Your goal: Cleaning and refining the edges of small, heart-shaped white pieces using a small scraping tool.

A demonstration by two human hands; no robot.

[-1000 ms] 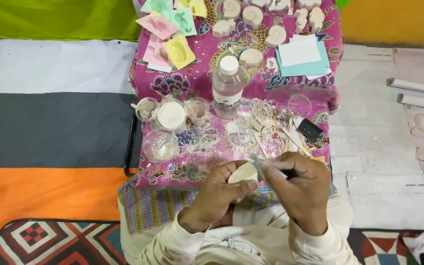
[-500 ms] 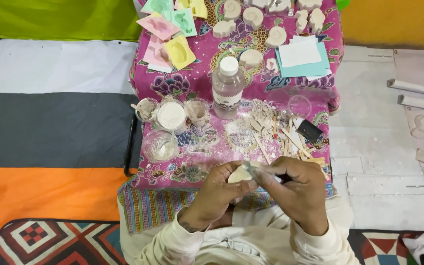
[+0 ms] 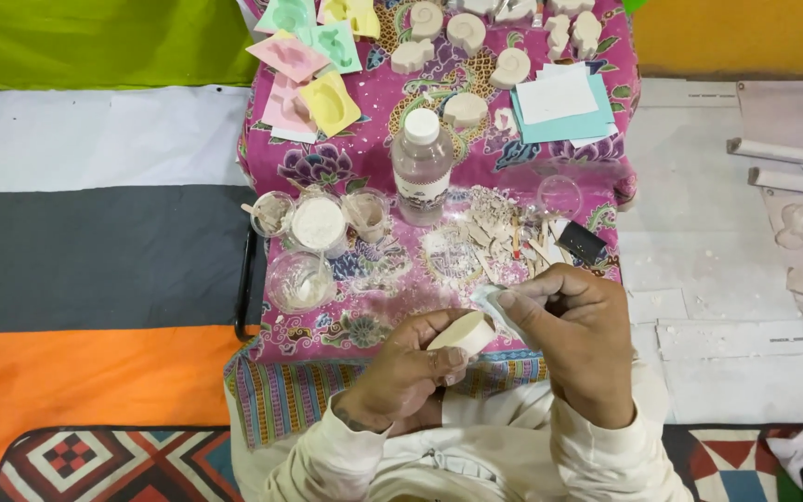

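My left hand (image 3: 411, 367) grips a small cream plaster piece (image 3: 464, 332), rounded and pale, just above the near edge of a low table covered in a pink flowered cloth (image 3: 364, 163). My right hand (image 3: 580, 339) pinches a small pale sheet, perhaps sandpaper (image 3: 497, 305), against the piece's right edge. Both hands hover over my lap in cream sleeves.
On the cloth stand a clear bottle with a white cap (image 3: 422, 165), three small cups of powder (image 3: 318, 223), an empty clear cup (image 3: 299, 279), scattered plaster chips (image 3: 485, 237), pastel moulds (image 3: 313, 70), shell-shaped casts (image 3: 476, 37) and paper sheets (image 3: 564, 102). A striped mat (image 3: 95, 242) lies left.
My right hand has shifted slightly along the plaster piece, and the left hand has turned the piece a little. Nothing on the table has moved.
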